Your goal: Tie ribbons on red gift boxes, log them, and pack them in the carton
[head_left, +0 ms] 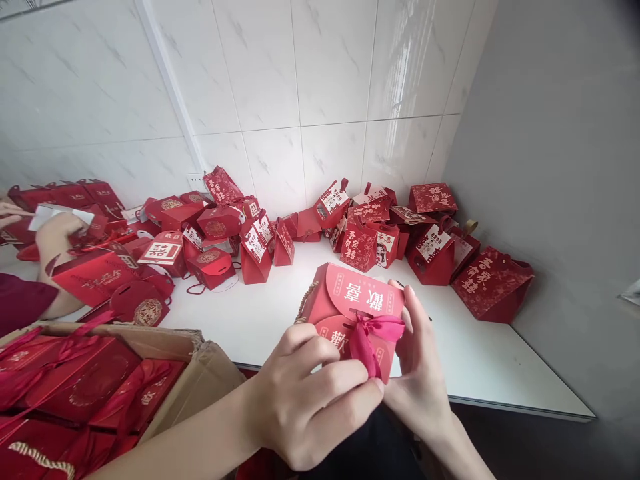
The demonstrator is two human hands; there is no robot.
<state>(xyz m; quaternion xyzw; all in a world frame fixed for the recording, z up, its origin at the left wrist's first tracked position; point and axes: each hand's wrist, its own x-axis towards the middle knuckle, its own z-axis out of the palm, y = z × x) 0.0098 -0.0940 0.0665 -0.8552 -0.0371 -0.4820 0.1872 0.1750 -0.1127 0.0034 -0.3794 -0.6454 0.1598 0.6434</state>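
Between my two hands is a red gift box (pixel 325 293) with white and pale Chinese characters, tilted and held above the table's front edge. A pink-red ribbon bow (pixel 377 328) is tied on its front, and a twisted cord handle shows at its left side. My left hand (pixel 315 393) has its fingers curled over the near face, at the lower end of the ribbon; whether the fingertips pinch the ribbon is hard to make out. Around the box's right side wraps my right hand (pixel 420 360), thumb low and fingers behind the far edge.
Red gift boxes (pixel 360 247) crowd the back of the white table (pixel 480 360) along the tiled wall. A cardboard carton (pixel 210 363) of red ribboned boxes stands at front left. Another person's arm (pixel 55 247) reaches in at far left, beside a white paper piece (pixel 60 217).
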